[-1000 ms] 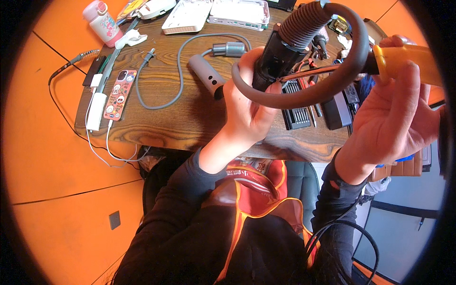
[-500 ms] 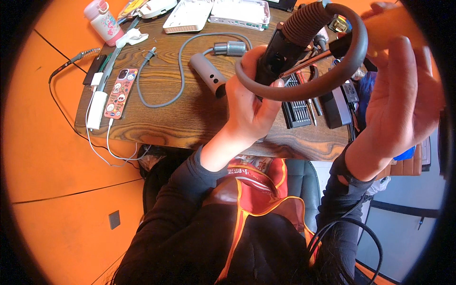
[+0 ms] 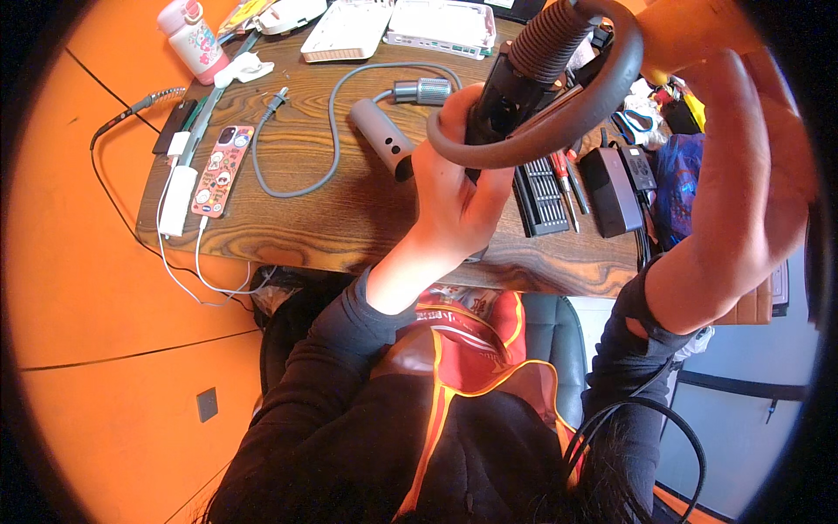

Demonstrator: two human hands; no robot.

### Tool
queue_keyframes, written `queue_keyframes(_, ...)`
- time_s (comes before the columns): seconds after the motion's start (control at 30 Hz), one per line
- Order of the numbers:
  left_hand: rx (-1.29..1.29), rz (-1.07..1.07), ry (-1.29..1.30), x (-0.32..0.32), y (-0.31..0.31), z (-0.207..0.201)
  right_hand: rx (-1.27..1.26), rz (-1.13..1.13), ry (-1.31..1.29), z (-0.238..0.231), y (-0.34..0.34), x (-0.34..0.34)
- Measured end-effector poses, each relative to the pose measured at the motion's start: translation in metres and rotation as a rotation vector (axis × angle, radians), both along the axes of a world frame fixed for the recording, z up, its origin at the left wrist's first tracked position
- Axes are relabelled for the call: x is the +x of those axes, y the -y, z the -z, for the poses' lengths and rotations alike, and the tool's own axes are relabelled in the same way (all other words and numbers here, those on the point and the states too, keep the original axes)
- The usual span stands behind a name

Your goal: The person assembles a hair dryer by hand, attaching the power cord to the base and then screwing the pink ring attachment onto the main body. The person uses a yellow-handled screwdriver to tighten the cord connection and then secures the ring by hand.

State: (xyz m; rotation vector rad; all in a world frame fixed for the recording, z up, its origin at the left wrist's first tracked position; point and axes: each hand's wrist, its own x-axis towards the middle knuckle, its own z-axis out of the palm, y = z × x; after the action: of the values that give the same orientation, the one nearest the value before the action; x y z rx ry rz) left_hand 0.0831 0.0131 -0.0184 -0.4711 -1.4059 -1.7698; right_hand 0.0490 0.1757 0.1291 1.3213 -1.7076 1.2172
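Observation:
My left hand (image 3: pixel 458 188) is wrapped around a black part with a ribbed round end (image 3: pixel 552 44), held up above the table. A thick grey ring (image 3: pixel 602 105) loops around this part and over my fingers. On the right, my right hand (image 3: pixel 742 148) is raised close to the camera, fingers bent around an orange handle (image 3: pixel 685 35). A thin metal shaft, mostly hidden behind the ring, runs from there toward the black part, like a screwdriver. Whether its tip touches is hidden. A grey tube (image 3: pixel 382 131) with two dark round buttons lies left of my left hand.
A grey cord (image 3: pixel 334 131) with a plug curves over the wooden table (image 3: pixel 297 223). A phone (image 3: pixel 223 170), power strip (image 3: pixel 177 203) and pink-and-white bottle (image 3: pixel 196 44) stand left. White casings (image 3: pixel 349 31) lie behind. A bit set (image 3: pixel 543 201) and dark grey box (image 3: pixel 609 192) lie right.
The black part and grey ring have shifted a little up and left and turned slightly. My right hand and the orange handle have moved slightly up and left too.

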Motion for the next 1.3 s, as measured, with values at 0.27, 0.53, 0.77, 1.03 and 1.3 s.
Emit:
queue_keyframes(0.27, 0.025, -0.002, 0.015, 0.0002, -0.0013, -0.0011, 0.008, 0.009, -0.002, -0.0007, -0.0006, 0.0023)
queue_keyframes(0.53, -0.084, -0.091, 0.002, -0.0007, -0.0007, -0.0012, -0.008, 0.015, -0.009, 0.0003, -0.0027, 0.0051)
queue_keyframes(0.77, -0.033, -0.057, 0.025, 0.0016, -0.0007, -0.0006, -0.013, 0.014, -0.013, -0.0024, -0.0042, 0.0052)
queue_keyframes(1.03, 0.067, 0.031, 0.049, 0.0022, -0.0004, -0.0009, -0.005, 0.013, -0.019, -0.0034, -0.0034, 0.0053)
queue_keyframes(1.3, 0.046, -0.077, 0.045, -0.0001, -0.0024, -0.0022, 0.038, 0.019, -0.015, -0.0058, -0.001, 0.0041)
